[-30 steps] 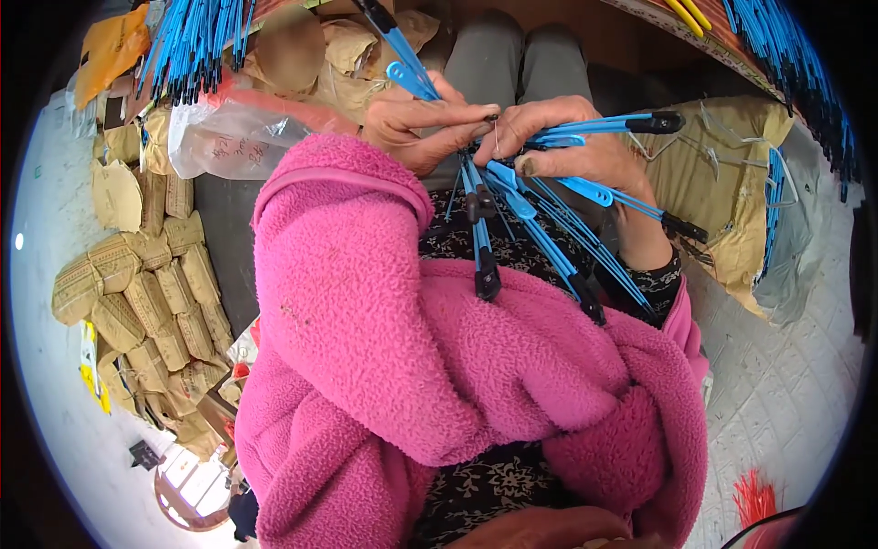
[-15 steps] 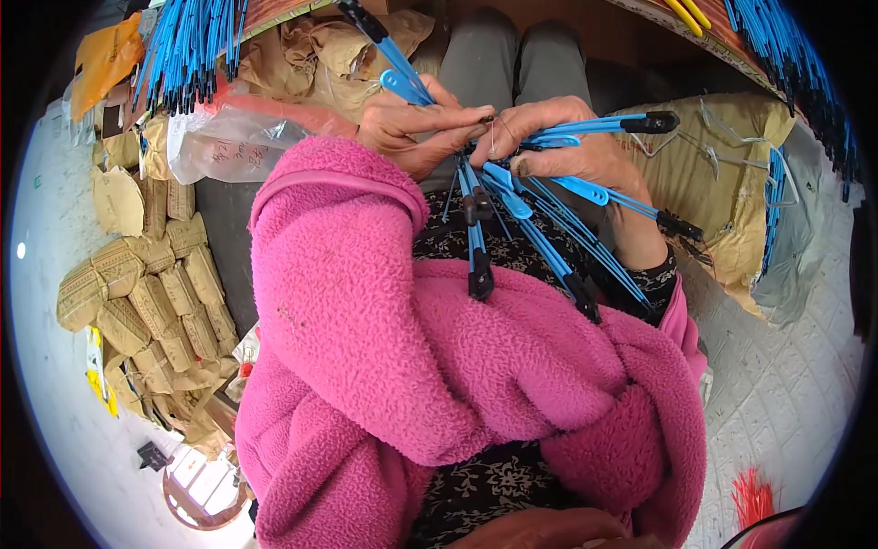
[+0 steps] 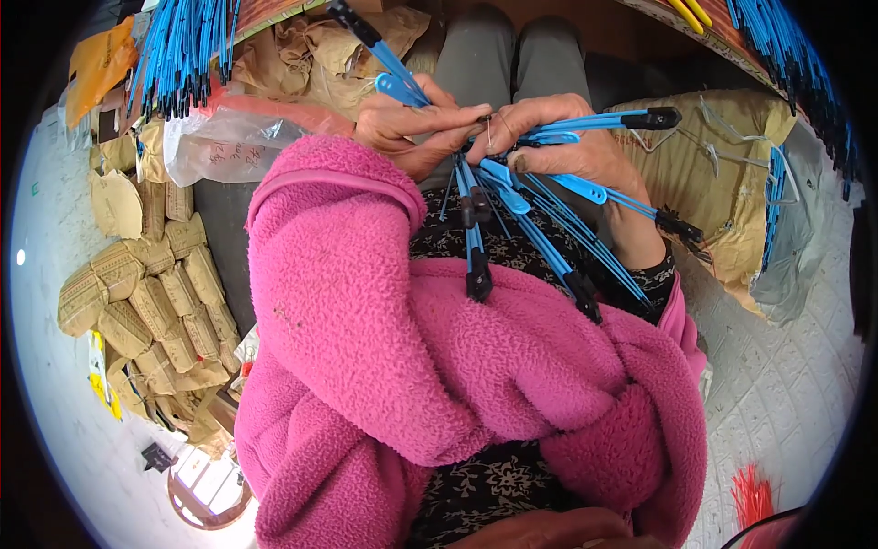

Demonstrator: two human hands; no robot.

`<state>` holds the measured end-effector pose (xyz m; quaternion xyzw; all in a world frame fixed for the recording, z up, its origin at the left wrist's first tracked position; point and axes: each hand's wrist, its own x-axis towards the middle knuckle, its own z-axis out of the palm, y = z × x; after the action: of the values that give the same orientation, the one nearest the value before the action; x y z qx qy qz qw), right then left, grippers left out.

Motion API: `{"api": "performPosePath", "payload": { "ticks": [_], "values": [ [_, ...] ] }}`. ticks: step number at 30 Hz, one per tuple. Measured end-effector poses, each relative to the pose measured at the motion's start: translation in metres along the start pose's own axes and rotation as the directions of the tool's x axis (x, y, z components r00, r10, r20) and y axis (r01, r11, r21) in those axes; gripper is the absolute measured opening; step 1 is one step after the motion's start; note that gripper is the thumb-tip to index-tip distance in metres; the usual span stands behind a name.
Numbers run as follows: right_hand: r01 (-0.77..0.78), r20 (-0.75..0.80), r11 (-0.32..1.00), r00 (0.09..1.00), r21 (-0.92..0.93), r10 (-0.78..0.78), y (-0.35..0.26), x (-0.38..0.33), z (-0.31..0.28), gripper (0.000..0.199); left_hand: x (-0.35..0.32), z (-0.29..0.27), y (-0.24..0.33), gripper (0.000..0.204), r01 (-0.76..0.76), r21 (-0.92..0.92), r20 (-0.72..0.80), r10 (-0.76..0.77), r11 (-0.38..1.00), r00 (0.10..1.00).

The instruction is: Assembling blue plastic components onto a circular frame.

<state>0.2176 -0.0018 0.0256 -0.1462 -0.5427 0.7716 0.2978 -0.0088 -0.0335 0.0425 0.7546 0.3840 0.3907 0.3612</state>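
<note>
My left hand is closed, its thumb and forefinger pinched together at the middle of a spread of thin blue rods with black ends. One such bundle with a rounded blue tab sticks up past its knuckles. Facing it, my right hand is closed around more of these rods, which fan out to the right and down over my lap. Between the fingertips a thin wire shows. Exactly how the wire passes round the rods is hidden by my fingers.
Bunches of blue rods hang at the table edge, upper left, with others upper right. Brown paper-wrapped bundles are piled at left. A tan sack stands to the right. My pink fleece sleeve fills the foreground.
Both hands keep nearly the same grip and place. The upper rod bundle by my left hand has shifted slightly left.
</note>
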Motion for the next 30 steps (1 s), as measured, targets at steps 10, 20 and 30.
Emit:
{"api": "performPosePath", "payload": {
  "ticks": [10, 20, 30],
  "values": [
    [0.032, -0.093, 0.991, 0.996, 0.129, -0.020, 0.001, -0.010, 0.004, 0.017, -0.012, 0.023, 0.008, 0.034, 0.017, 0.015, -0.128, -0.015, 1.000, 0.992],
    [-0.065, -0.209, 0.998, 0.976, 0.000, 0.064, 0.002, -0.006, -0.005, 0.017, 0.003, 0.011, 0.001, 0.034, -0.059, -0.013, 0.056, 0.060, 0.998, 0.997],
    [0.092, -0.347, 0.992, 0.936, 0.083, -0.058, 0.007, 0.052, -0.009, 0.018, 0.016, -0.028, -0.021, 0.083, 0.348, -0.513, 0.169, -0.305, 0.785, 0.937]
  ]
}}
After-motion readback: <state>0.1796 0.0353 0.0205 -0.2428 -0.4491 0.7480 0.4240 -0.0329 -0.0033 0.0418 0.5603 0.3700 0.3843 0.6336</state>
